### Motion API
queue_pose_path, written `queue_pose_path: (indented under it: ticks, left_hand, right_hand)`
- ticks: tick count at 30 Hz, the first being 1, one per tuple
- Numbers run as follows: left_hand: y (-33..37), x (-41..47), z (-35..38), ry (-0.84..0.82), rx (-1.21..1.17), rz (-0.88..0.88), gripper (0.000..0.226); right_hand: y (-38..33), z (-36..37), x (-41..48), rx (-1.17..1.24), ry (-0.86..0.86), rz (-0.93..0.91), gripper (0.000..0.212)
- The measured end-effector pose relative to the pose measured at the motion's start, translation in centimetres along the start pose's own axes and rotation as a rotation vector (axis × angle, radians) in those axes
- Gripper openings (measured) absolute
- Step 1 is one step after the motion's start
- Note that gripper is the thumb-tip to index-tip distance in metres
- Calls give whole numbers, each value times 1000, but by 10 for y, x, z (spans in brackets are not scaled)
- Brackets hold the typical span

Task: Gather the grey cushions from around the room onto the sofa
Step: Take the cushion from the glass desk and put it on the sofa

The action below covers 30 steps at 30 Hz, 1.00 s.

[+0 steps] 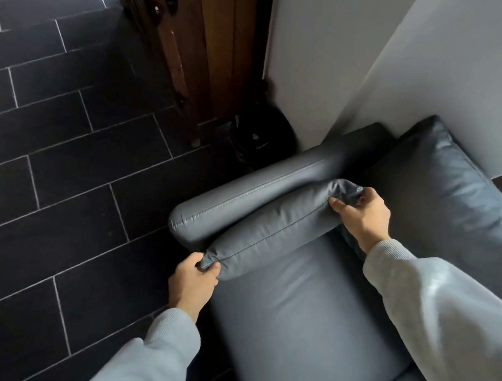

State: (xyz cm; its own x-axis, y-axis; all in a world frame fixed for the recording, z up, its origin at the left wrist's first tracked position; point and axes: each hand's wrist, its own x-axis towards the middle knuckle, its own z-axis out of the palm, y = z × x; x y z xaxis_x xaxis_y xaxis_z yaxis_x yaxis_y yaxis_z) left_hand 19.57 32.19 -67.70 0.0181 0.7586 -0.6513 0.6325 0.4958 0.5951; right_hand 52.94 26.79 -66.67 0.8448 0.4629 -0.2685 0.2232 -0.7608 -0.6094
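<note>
Your left hand (192, 282): fingers curled round the near corner of the grey cushion (271, 231), pinching the fabric. Your right hand (362, 215): gripping the far corner, cloth bunched up in the fingers. The hands are well apart, one at each end of the cushion. Both of your sleeves (436, 310) are light grey.

The cushion spans the gap between your hands. It stands on its long edge with the stitched seam facing up. Its lower edge meets the sofa seat (300, 322), which lies below and between your forearms.

Just beyond the cushion, on the side away from you, is the padded armrest (238, 200). Cushion and armrest run parallel and press together along their length.

Right of your right hand a larger back cushion (447, 191) leans against the pale wall (352, 44).

Left of your left hand is a dark tiled floor (60, 176) with pale grout lines.

Well past the armrest stands a brown wooden door (218, 41). At its foot is a dark object (257, 138), too murky to tell what.
</note>
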Motion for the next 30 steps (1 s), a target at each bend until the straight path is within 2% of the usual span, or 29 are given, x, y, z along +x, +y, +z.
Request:
queue_pose_path:
  ticks: [18, 25, 30]
  left_hand:
    - [10, 27, -5, -125, 147, 5, 13]
    - [12, 35, -11, -103, 200, 8, 12]
    - [20, 46, 0, -47, 128, 28, 13]
  right_hand:
    - [-8, 1, 5, -47, -9, 80, 20]
    - [0, 18, 3, -57, -6, 138, 26]
    - [7, 32, 13, -28, 5, 126, 31]
